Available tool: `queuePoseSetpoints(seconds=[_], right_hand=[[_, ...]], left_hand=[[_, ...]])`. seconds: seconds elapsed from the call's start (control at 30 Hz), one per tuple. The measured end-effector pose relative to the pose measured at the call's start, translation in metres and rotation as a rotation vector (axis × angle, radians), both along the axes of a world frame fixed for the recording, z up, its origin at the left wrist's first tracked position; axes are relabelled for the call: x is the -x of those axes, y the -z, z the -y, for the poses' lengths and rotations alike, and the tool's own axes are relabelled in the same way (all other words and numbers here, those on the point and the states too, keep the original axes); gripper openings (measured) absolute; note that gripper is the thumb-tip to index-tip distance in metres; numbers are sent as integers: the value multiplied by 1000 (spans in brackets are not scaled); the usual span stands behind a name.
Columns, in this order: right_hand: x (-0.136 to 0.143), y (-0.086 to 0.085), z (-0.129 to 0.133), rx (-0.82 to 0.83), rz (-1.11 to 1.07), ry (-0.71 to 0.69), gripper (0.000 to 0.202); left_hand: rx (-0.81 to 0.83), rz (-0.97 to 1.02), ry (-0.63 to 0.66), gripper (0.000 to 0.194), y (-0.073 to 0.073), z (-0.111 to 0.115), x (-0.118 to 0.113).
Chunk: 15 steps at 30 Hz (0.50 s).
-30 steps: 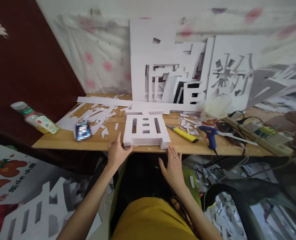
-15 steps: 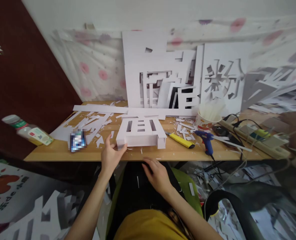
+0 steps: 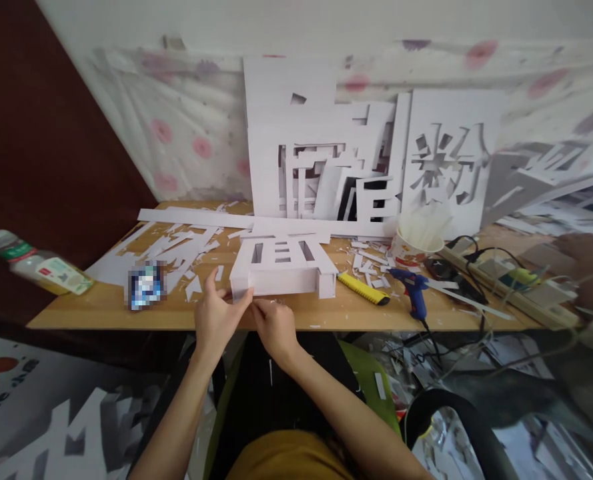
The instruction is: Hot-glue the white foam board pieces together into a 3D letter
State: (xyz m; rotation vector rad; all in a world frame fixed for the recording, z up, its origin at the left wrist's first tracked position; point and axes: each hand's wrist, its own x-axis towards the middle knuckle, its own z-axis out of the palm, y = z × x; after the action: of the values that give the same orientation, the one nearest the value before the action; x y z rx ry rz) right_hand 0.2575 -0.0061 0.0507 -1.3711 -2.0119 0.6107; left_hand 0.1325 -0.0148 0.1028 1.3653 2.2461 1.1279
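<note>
A white foam-board character (image 3: 282,281) with cut-out slots and raised side walls stands near the table's front edge. My left hand (image 3: 217,313) grips its front left corner, the thumb against the front and the other fingers around the left side. Close to that thumb, my right hand (image 3: 276,327) is closed in a pinch below the character's front wall. What its fingertips hold, if anything, is hidden. A yellow utility knife (image 3: 363,289) lies to the right of the character, and beyond it a blue hot glue gun (image 3: 416,293).
White board scraps (image 3: 176,250) litter the wooden table (image 3: 126,319). Cut-out boards (image 3: 291,120) lean on the back wall. A paper cup of glue sticks (image 3: 416,247) and a power strip (image 3: 506,287) stand right; a bottle (image 3: 36,263) is at the left.
My right hand has moved up and left from the table's front edge to beside my left thumb, its fingers closing into a pinch. The left hand keeps its grip on the character.
</note>
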Motion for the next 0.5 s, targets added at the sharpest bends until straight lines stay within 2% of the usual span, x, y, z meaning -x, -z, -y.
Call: queuePoseSetpoints(seconds=[0.13, 0.27, 0.37, 0.5], right_hand=[[-38, 12, 2, 14, -88, 12, 22], [-77, 23, 4, 22, -246, 150, 32], [-81, 28, -1, 72, -381, 201, 41], [-64, 30, -17, 186, -547, 116, 54]], left_hand=[[29, -1, -25, 89, -7, -4, 2], [13, -38, -29, 90, -11, -10, 5], [20, -35, -30, 90, -13, -13, 6], [13, -46, -10, 90, -16, -13, 8]])
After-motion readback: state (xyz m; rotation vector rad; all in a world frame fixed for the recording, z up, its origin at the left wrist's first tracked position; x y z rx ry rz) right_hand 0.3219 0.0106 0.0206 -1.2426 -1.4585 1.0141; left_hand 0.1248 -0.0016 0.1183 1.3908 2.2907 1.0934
